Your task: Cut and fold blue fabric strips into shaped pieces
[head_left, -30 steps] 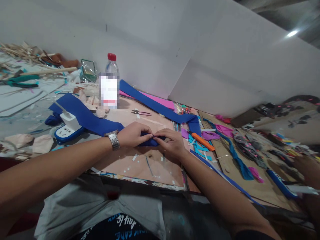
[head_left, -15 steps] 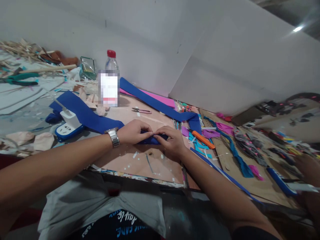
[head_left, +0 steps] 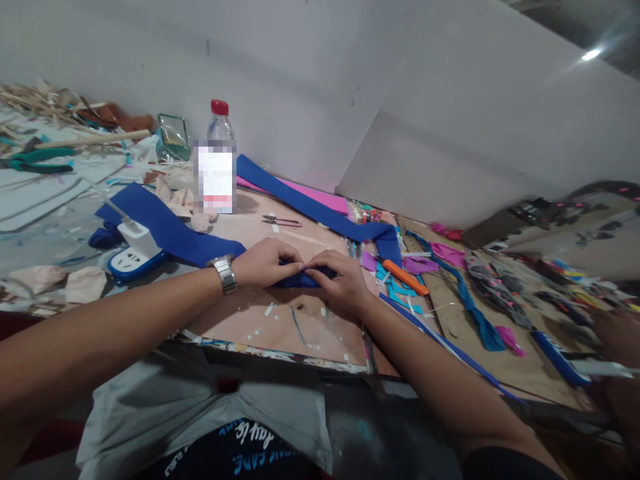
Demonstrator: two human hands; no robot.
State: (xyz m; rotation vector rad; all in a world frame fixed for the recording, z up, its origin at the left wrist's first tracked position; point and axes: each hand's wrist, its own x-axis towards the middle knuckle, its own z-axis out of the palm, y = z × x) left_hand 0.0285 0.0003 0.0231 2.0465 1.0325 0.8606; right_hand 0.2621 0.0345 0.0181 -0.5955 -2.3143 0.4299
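A long blue fabric strip [head_left: 195, 239] runs across the work board from the left and passes under my hands. My left hand [head_left: 267, 262], with a metal watch at its wrist, pinches the strip between thumb and fingers. Close against it, my right hand [head_left: 341, 280] grips the same strip, the two thumbs nearly touching. The bit of cloth between the fingertips is mostly hidden. Behind my hands lies a pair of thread snips [head_left: 283, 221]. Another stretch of blue strip [head_left: 310, 210] lies folded at the back right; whether it joins the held part is hidden.
A bottle with a red cap [head_left: 219, 107] stands behind on the left. A blue-and-white power socket [head_left: 134, 257] sits at left, beyond it green-handled pliers [head_left: 43, 160]. An orange cutter [head_left: 404, 277] lies among scraps at right. Another person's hand [head_left: 617, 333] shows at the far right edge.
The whole view has shifted very slightly. My hands keep their pinch on the blue strip in the same place.
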